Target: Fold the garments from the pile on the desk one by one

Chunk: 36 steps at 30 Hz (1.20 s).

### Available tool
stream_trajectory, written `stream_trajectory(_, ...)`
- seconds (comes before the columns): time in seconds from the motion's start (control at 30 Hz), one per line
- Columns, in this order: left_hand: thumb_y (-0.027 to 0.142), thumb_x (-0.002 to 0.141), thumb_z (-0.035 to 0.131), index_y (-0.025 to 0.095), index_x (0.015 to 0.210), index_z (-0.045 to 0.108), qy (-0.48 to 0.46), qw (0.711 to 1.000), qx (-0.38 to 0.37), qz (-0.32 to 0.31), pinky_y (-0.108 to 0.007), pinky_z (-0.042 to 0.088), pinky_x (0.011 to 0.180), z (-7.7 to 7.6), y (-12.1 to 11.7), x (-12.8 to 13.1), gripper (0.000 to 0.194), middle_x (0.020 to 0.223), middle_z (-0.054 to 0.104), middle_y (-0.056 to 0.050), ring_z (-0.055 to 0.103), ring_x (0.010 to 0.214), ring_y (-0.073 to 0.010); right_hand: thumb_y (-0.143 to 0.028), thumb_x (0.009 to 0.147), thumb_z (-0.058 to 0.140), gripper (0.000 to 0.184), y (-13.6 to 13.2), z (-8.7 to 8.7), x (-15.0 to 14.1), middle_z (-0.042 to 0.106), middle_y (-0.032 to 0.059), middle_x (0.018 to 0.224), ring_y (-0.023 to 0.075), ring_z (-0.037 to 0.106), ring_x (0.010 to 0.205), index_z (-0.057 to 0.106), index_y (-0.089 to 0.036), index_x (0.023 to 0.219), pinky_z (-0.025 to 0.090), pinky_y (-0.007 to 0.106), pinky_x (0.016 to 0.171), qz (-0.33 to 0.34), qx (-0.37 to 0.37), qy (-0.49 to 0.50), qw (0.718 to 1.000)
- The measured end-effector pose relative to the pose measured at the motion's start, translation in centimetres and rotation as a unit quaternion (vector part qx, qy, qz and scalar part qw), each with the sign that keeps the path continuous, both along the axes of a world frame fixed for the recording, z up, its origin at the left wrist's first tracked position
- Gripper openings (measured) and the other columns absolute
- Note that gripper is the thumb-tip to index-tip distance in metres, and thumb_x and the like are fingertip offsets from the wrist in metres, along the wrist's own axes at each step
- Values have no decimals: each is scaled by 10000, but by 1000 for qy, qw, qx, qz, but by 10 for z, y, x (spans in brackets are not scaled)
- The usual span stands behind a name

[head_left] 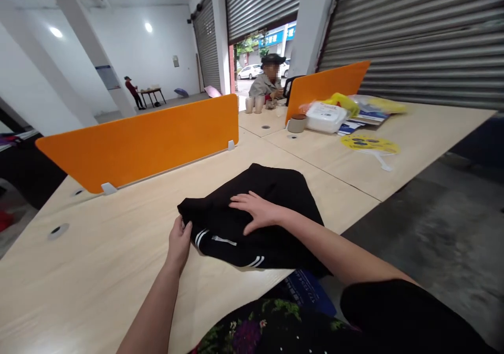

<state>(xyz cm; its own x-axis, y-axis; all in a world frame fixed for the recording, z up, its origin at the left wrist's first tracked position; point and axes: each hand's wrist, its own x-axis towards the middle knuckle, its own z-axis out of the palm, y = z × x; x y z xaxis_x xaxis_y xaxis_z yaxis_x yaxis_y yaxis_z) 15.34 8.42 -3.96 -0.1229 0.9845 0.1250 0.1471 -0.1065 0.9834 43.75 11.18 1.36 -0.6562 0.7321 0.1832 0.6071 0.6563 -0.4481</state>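
A black garment with double white stripes on its trim lies folded and rumpled on the pale wooden table. A short whitish strip, perhaps a zip or tag, shows near the striped edge. At the garment's left corner, my left hand is closed on the cloth, thumb on the near side and the other fingers partly hidden. My right hand rests palm down over the middle of the garment, its fingers spread.
Orange dividers stand along the table. To the right are a yellow fan, a white plastic package and a round tin. Cups stand near a seated person; another person stands far back.
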Motion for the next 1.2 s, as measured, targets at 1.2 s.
stream_trajectory(1.2, 262, 833, 564, 147, 1344, 463, 680, 715, 78, -146, -420, 419, 979, 26, -126, 45, 534, 1439, 454, -141, 435, 1284, -289, -107, 742, 594, 760, 39, -23, -25, 249, 92, 1558, 347, 157, 1422, 359, -260, 1448, 196, 595, 1090, -134, 260, -117, 949)
